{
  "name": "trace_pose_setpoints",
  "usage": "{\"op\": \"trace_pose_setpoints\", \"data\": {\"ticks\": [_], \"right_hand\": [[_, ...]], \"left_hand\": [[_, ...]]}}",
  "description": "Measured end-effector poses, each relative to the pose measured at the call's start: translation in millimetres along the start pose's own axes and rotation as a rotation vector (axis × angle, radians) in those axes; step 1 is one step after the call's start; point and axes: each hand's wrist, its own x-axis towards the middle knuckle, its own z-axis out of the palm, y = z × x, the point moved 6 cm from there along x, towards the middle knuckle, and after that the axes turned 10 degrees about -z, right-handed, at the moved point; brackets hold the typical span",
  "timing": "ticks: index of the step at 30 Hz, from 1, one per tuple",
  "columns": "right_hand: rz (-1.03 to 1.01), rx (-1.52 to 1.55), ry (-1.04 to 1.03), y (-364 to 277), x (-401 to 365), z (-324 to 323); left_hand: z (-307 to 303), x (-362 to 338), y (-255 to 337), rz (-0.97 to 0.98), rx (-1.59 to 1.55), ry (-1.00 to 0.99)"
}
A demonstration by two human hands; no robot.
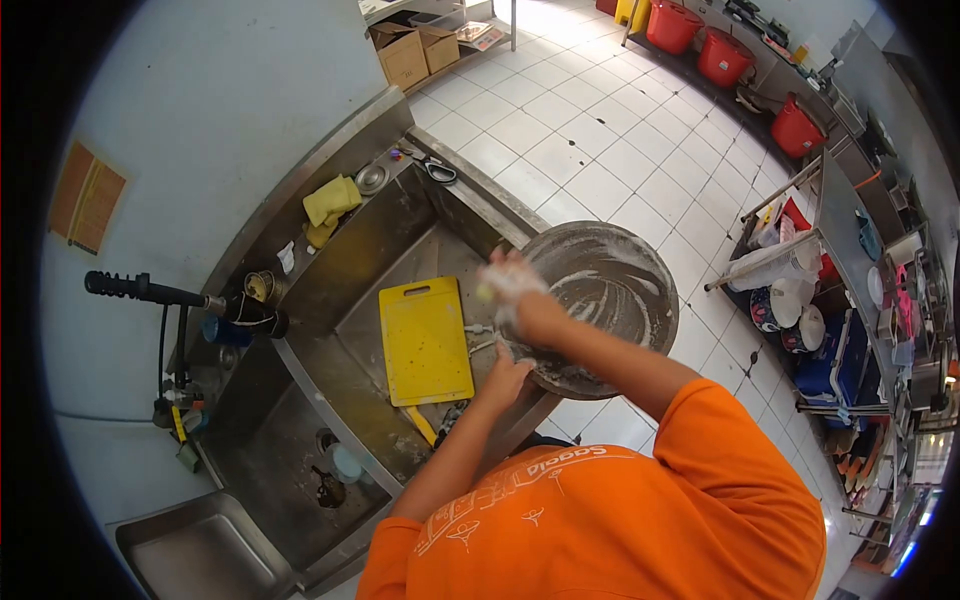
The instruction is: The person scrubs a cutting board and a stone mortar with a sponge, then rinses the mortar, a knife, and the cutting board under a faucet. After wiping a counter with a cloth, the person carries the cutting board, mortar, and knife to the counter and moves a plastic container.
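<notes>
A large round metal basin [625,300], streaked with white suds, rests tilted at the right edge of the steel sink [375,290]. My left hand [507,378] grips the basin's near left rim. Over the basin's upper left rim is my right hand [515,285], covered in foam and blurred, with its fingers closed round something pale yellow-green that is too smeared to name. A yellow cutting board [427,340] lies in the sink, left of both hands. Below the board, a yellow handle [420,425] points toward my left forearm.
Yellow cloths [331,205], a round metal lid [371,179] and scissors [438,171] lie on the sink's back ledge. A black sprayer faucet [150,290] juts out at left. A pale blue bowl [343,463] sits in the second basin. Shelves [835,300] stand at right.
</notes>
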Motion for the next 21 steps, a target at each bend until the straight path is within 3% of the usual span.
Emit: {"op": "trace_pose_setpoints", "data": {"ticks": [1,3,5,7,9,10,11,12,15,17,18,19,21], "right_hand": [[-0.16,-0.001,-0.175,-16.5,-12.0,30.6],[0.072,0.522,-0.094,-48.4,-41.8,-22.7],[0.016,0.395,-0.26,-43.4,-86.8,-38.0],[0.085,0.25,-0.393,-22.5,-123.2,-53.6],[0.248,0.06,-0.582,-0.9,-128.8,-81.6],[0.256,-0.174,-0.667,18.4,-128.2,-86.5],[0.367,-0.307,-0.596,37.4,-123.0,-98.0],[0.323,-0.435,-0.377,67.6,-123.3,-94.3],[0.405,-0.403,-0.169,71.4,-72.2,-91.6],[0.294,-0.288,0.065,64.1,-48.7,-52.9],[0.214,-0.182,0.12,42.1,-43.0,-38.5],[0.179,0.066,0.103,21.1,-46.0,-23.8],[0.128,0.261,-0.076,-35.0,-62.0,-39.3]], "left_hand": [[0.0,2.2,-3.7,-0.023,-0.021,-0.049],[-5.7,14.9,-25.2,-0.045,0.129,-0.12],[-1.5,15.9,-33.8,-0.059,0.281,-0.189],[-2.7,8.9,-19.2,0.104,0.067,-0.012],[3.1,5.3,-9.7,0.125,0.027,-0.037],[5.2,4.2,-4.4,0.147,-0.006,-0.068],[6.0,3.4,-2.2,0.148,-0.007,-0.065],[7.3,2.6,-2.2,0.127,-0.109,-0.089],[5.8,14.0,-17.9,0.088,-0.239,-0.137],[8.2,11.0,-22.9,0.055,-0.264,-0.17],[12.2,2.4,-13.4,0.006,-0.479,-0.237],[15.9,-1.8,-7.7,-0.043,-0.692,-0.303],[16.2,3.6,-10.9,-0.036,-0.799,-0.302]]}}
